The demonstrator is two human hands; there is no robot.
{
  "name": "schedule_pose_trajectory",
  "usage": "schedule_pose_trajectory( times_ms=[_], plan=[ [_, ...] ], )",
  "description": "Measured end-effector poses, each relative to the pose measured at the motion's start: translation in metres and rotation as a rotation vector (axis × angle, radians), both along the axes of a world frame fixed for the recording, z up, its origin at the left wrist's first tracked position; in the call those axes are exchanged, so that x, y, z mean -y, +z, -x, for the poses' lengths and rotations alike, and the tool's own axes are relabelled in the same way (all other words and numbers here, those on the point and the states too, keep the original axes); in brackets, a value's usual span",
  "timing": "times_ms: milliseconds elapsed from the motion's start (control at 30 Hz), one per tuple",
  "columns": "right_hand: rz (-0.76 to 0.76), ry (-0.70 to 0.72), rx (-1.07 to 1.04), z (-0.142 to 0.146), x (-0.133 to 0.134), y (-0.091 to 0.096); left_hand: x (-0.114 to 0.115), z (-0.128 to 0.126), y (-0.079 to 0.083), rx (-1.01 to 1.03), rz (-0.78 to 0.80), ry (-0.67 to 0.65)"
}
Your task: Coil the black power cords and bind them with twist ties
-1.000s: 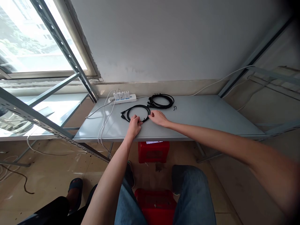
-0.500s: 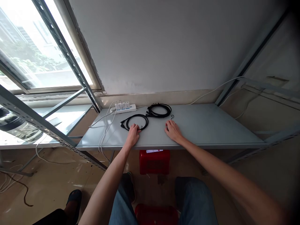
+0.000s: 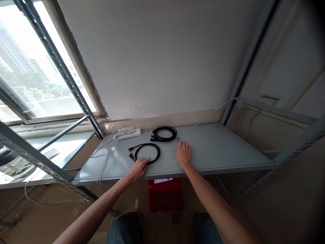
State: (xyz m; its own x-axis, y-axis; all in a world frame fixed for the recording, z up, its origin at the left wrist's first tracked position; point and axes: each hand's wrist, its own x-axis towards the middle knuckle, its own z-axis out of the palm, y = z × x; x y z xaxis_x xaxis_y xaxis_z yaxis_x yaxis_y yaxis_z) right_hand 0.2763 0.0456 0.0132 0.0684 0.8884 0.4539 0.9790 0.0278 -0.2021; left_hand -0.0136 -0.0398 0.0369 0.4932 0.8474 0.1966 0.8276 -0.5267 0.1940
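Observation:
A coiled black cable [image 3: 147,151] lies on the grey shelf top [image 3: 215,152]. My left hand [image 3: 138,168] rests on the coil's near edge, fingers curled over it. My right hand [image 3: 183,154] lies flat on the shelf with fingers spread, holding nothing; its fingertips are just below a small black twist tie [image 3: 178,139]. A second coiled black cable [image 3: 164,133] sits further back, beside the tie.
A white power strip [image 3: 127,132] with plugged-in adapters and white cords sits at the back left. A red stool [image 3: 165,194] stands under the shelf. Metal rack uprights rise on both sides, and a window is at the left.
My right hand left the near coil and moved right to rest flat by the twist tie. The view has tilted upward. My left hand stays on the coil.

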Motion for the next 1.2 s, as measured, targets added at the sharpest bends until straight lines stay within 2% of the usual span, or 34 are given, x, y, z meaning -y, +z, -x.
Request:
schedule_pose_trajectory(
  times_ms=[100,200,267,400,467,533,633,733,833,900,1000,1067,1200],
  plan=[
    [0.061,-0.071,-0.059,-0.001,-0.008,-0.006,0.019,0.013,0.013,-0.138,-0.016,-0.189],
    [0.123,-0.099,-0.088,0.000,-0.014,-0.009,0.024,0.036,0.023,-0.240,-0.101,-0.251],
    [0.170,-0.099,-0.089,0.001,-0.016,-0.010,0.017,0.058,0.029,-0.280,-0.138,-0.235],
    [0.248,-0.100,-0.092,0.001,-0.018,-0.009,-0.014,0.103,0.039,-0.320,-0.132,-0.089],
    [0.264,-0.099,-0.088,0.002,-0.018,-0.008,-0.027,0.113,0.048,-0.321,-0.118,-0.047],
    [0.276,-0.102,-0.087,0.002,-0.019,-0.008,-0.031,0.104,0.057,-0.304,-0.121,-0.024],
    [0.272,-0.103,-0.087,0.001,-0.020,-0.009,-0.017,0.055,0.061,-0.218,-0.120,0.016],
    [0.233,-0.081,-0.096,0.000,-0.020,-0.011,0.008,-0.006,0.045,-0.142,-0.077,0.003],
    [0.178,-0.049,-0.103,-0.002,-0.020,-0.014,0.023,-0.042,0.019,-0.108,-0.065,0.039],
    [0.148,-0.029,-0.095,-0.003,-0.021,-0.017,0.023,-0.046,0.005,-0.103,-0.088,0.127],
    [0.125,-0.014,-0.086,-0.005,-0.022,-0.020,0.018,-0.037,-0.006,-0.098,-0.105,0.256],
    [0.118,-0.009,-0.086,-0.005,-0.023,-0.020,0.017,-0.031,-0.009,-0.106,-0.087,0.260],
    [0.114,0.003,-0.079,-0.005,-0.022,-0.018,0.029,-0.028,-0.010,-0.118,-0.052,0.165]
  ],
)
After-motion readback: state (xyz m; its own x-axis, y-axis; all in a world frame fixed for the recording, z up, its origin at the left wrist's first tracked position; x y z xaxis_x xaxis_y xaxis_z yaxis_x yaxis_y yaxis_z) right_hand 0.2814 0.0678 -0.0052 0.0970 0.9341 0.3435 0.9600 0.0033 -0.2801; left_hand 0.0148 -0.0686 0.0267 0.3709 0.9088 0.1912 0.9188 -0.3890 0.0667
